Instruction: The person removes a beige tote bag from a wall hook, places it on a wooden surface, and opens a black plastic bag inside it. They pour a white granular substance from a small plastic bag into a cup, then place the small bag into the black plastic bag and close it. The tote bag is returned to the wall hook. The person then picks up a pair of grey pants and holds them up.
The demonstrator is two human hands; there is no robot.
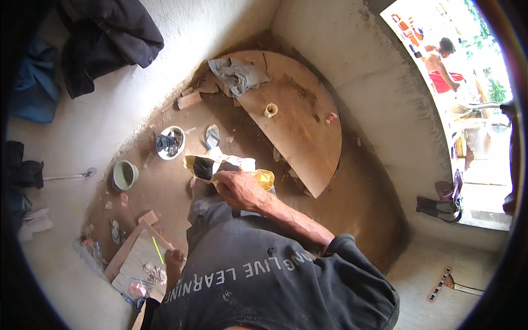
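My right hand (234, 188) is closed at the upper edge of a yellow, white and black bag (264, 179) in front of my legs. The bag's dark opening (203, 166) shows just left of the knuckles. My left hand (175, 262) hangs low at my left side, partly hidden by my shirt, and its fingers cannot be made out. Right beside it lies a board (131, 252) bearing crumpled scraps (154, 272) and a thin yellow-green strip (158, 249).
A half-round wooden board (297, 110) bears a grey cloth (237, 76) and a small yellow cup (270, 110). On the floor stand a green bucket (125, 175), a filled white bucket (170, 143) and a flip-flop (212, 137). Clothes (110, 44) hang left. Another person (438, 60) is outside the opening.
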